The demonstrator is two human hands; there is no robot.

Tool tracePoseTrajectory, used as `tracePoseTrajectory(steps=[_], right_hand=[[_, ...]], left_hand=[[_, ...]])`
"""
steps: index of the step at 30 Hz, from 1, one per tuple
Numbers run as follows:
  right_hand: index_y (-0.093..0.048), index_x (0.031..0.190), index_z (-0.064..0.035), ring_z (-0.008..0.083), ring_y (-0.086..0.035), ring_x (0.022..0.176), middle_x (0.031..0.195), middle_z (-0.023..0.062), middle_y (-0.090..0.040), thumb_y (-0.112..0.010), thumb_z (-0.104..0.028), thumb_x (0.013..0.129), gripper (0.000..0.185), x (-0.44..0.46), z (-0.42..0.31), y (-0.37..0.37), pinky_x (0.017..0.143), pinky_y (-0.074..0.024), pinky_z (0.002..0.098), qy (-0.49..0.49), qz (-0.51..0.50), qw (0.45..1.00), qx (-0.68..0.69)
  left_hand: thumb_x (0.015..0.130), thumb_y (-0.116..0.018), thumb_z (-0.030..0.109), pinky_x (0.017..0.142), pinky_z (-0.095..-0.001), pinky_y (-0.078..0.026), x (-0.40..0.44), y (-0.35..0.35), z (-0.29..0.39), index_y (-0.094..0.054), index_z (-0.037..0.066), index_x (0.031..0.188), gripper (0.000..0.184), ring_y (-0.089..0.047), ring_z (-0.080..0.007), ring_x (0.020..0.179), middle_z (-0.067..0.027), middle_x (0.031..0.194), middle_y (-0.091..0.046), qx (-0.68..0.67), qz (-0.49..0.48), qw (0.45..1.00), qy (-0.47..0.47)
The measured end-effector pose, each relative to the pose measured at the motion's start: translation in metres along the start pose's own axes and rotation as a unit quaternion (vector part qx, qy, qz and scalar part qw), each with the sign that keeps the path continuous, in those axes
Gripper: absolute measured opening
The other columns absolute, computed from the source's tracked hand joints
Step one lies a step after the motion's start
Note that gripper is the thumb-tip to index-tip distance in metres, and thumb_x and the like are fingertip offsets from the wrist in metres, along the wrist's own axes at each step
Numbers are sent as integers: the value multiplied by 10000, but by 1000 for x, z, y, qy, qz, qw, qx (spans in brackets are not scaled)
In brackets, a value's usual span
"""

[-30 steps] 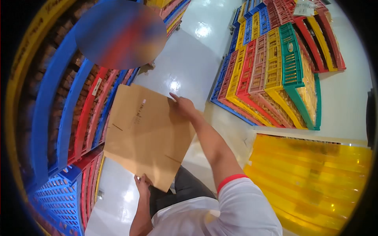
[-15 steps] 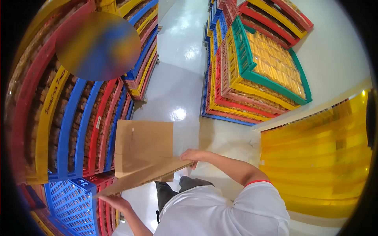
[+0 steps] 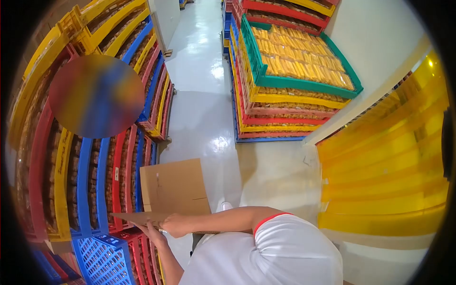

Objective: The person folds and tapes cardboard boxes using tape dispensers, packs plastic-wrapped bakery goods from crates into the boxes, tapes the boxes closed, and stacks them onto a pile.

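A brown cardboard piece (image 3: pixel 175 186) with a crease and flaps stands low in front of my body, beside the crates on the left. My right hand (image 3: pixel 175 225) is closed on its near edge. Close beside it, my left hand (image 3: pixel 154 233) supports the near flap from below, with its fingers partly hidden by the cardboard. The two hands are near each other at the flap.
Stacked coloured crates (image 3: pixel 88 185) fill the left side, with a blue lattice crate (image 3: pixel 102 259) below. Another stack, topped by a green crate (image 3: pixel 311 83) of packed yellow items, stands ahead right. A yellow strip curtain (image 3: pixel 380 175) hangs at right. Grey floor (image 3: pixel 199 114) runs between the stacks.
The cardboard has gone from spread flat to folded up, with its near flap turned. My right hand has moved left and down, close to my left hand. The view has shifted.
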State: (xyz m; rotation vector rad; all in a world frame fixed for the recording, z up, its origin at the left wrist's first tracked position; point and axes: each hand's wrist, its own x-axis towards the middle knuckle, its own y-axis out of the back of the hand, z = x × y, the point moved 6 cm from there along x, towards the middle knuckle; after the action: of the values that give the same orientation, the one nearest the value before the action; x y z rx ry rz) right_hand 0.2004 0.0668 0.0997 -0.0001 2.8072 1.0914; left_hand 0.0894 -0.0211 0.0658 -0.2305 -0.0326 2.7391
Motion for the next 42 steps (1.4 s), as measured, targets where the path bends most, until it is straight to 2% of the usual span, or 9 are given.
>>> tracePoseTrajectory(steps=[7, 12, 15, 18, 19, 25, 33, 36, 42], right_hand=[[-632, 1223, 65, 453, -708, 984, 989, 261, -740, -591, -141, 931, 360, 17, -4, 25, 887, -548, 525, -20, 21, 999, 12], [-413, 1548, 10, 406, -415, 1464, 1553, 282, -462, -447, -506, 1069, 705, 55, 36, -36, 1214, -315, 460, -42, 113, 960, 251], [-280, 1618, -4, 373, -253, 1563, 1674, 247, -292, -456, -464, 1076, 732, 63, 48, -25, 1283, -188, 411, -59, -1, 926, 374], [-291, 1612, 7, 367, -238, 1571, 1677, 251, -281, -466, -455, 1077, 728, 49, 55, 8, 1281, -192, 409, -71, 141, 919, 362], [-349, 1582, 26, 418, -452, 1442, 1538, 278, -488, -515, -387, 1058, 688, 39, 51, 16, 1172, -373, 476, -65, 202, 918, 335], [-554, 1345, 60, 473, -682, 863, 942, 257, -719, -532, -197, 981, 447, -44, 15, 35, 803, -528, 575, -32, 27, 999, 28], [-572, 1208, 77, 502, -687, 880, 940, 316, -705, -527, -154, 970, 334, 30, 51, 153, 782, -547, 581, -162, 303, 932, 116], [-561, 1242, 86, 508, -685, 909, 947, 315, -706, -540, -123, 946, 363, 76, 26, 159, 819, -547, 585, -122, 287, 946, 92], [-480, 1431, 135, 467, -701, 983, 1042, 309, -716, -496, -25, 902, 553, 108, 25, 153, 833, -564, 542, -67, 178, 982, -12]], left_hand=[[1077, -571, 304, 1259, -446, -241, 1, -22, 38, -37, 103, 1689, 837, -213, -292, 1573, -144, 1750, -64, -21, -57, 997, -45], [1098, -524, 337, 1269, -452, -215, 19, -9, 20, -45, 83, 1685, 799, -191, -297, 1582, -152, 1749, -66, 8, -74, 992, -97], [1101, -521, 354, 1276, -453, -199, 25, -1, 15, -46, 76, 1684, 802, -199, -305, 1580, -155, 1749, -65, 8, -78, 991, -112], [1056, -552, 161, 1272, -451, -224, 21, 3, 25, -58, 93, 1688, 805, -234, -305, 1566, -160, 1737, -119, -14, -85, 992, -88], [987, -533, 41, 1259, -443, -255, 28, 12, 20, -69, 112, 1692, 847, -261, -303, 1553, -158, 1726, -150, -28, -108, 991, -75], [746, -460, -181, 1154, -326, -376, 36, 35, 63, -113, 159, 1702, 1073, -396, -266, 1477, -130, 1671, -319, 55, -70, 996, -22], [701, -530, -125, 1146, -306, -373, -92, -39, 99, -75, 150, 1704, 1135, -287, -256, 1551, -129, 1739, -201, 229, -417, 880, -22], [638, -514, -144, 1273, -355, -178, -106, -69, 119, -96, 63, 1688, 1149, -156, -247, 1594, -156, 1726, -176, 290, -319, 901, -53], [717, -473, -164, 1235, -359, -265, -47, 5, 98, -84, 103, 1697, 1088, -305, -281, 1538, -169, 1695, -250, 161, -140, 971, -108]])
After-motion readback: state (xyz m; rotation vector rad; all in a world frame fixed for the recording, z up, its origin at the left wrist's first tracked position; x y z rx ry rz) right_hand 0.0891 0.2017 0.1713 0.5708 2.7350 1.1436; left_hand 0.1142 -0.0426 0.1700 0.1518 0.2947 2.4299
